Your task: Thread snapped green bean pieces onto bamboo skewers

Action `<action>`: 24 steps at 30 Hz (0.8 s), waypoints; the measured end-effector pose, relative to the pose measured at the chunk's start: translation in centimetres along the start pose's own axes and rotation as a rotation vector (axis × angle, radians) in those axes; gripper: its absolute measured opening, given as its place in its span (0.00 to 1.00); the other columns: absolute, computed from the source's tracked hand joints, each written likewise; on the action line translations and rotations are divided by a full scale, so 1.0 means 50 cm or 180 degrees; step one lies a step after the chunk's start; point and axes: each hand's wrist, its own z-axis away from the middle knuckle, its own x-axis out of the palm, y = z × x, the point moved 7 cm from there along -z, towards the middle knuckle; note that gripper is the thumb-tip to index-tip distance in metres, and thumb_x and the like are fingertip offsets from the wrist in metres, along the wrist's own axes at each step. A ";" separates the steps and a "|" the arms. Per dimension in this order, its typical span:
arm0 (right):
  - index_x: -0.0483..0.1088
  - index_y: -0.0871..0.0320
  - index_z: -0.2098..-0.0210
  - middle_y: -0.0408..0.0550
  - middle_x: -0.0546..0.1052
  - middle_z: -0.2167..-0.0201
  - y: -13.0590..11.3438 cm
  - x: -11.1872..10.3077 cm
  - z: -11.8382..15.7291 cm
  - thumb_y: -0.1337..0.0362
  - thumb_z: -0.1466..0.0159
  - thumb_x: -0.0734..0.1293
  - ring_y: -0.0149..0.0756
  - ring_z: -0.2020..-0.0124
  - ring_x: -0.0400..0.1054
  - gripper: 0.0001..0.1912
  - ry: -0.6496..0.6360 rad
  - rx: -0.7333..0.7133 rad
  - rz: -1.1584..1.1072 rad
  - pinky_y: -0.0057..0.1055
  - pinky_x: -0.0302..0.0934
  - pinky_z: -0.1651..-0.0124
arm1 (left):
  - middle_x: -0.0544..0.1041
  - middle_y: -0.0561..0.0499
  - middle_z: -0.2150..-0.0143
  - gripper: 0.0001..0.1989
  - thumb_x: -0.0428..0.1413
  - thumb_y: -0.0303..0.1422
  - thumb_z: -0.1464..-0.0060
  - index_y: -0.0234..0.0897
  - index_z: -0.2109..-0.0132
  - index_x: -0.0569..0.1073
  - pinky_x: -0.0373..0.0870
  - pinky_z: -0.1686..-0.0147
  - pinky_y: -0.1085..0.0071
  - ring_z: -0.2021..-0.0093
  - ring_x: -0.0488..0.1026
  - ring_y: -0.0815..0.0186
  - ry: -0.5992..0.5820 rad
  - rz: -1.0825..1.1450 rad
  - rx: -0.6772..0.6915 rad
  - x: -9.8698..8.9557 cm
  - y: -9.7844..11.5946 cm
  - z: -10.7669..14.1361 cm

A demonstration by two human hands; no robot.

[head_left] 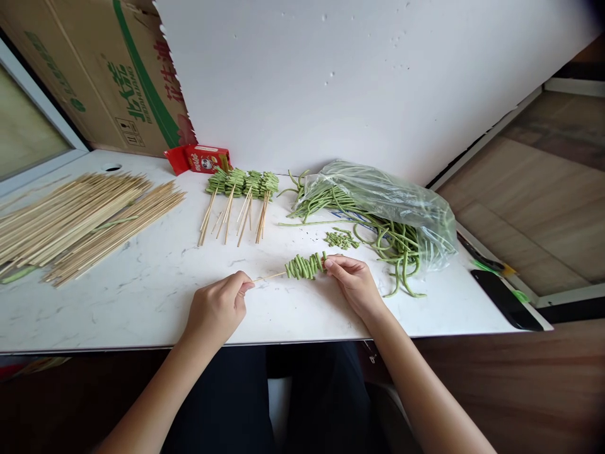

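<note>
My left hand [220,304] is closed on the bare end of a thin wooden skewer [269,277] above the white table. Several short green bean pieces [303,267] are threaded crosswise on the skewer's other half. At that right end, my right hand [352,280] pinches the last bean piece between thumb and fingers. Behind it lies a small pile of cut bean bits [341,239]. Farther back, finished-looking bundles of threaded beans [243,183] sit side by side, their skewer ends pointing toward me.
Loose skewers [75,217] cover the table's left. Long beans [397,243] spill from a clear plastic bag [392,195] at the right. A black phone [505,300] lies near the right edge. A red packet [203,159] and cardboard box [108,82] stand at the back left.
</note>
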 end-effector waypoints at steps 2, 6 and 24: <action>0.85 0.50 0.67 0.46 0.85 0.61 0.001 0.001 0.000 0.51 0.40 0.80 0.43 0.56 0.76 0.10 -0.0037 0.0024 -0.0012 0.41 0.67 0.44 | 0.79 0.58 0.74 0.11 0.53 0.24 0.35 0.40 0.65 0.74 0.64 0.74 0.73 0.77 0.74 0.70 0.0012 0.0019 0.0014 -0.001 0.001 -0.001; 0.85 0.50 0.68 0.46 0.84 0.62 -0.002 0.003 0.000 0.52 0.40 0.80 0.42 0.56 0.75 0.09 -0.0086 0.0004 -0.0025 0.42 0.66 0.42 | 0.80 0.58 0.74 0.11 0.52 0.22 0.36 0.40 0.65 0.73 0.64 0.74 0.73 0.77 0.74 0.70 -0.0005 0.0048 0.0044 -0.001 0.005 -0.004; 0.86 0.46 0.69 0.45 0.84 0.64 -0.010 0.014 0.001 0.55 0.42 0.81 0.43 0.54 0.74 0.05 -0.0315 -0.0069 -0.0013 0.42 0.64 0.42 | 0.82 0.57 0.71 0.13 0.50 0.18 0.40 0.40 0.65 0.73 0.64 0.74 0.73 0.74 0.77 0.68 -0.0064 0.0142 0.0028 0.004 0.000 0.000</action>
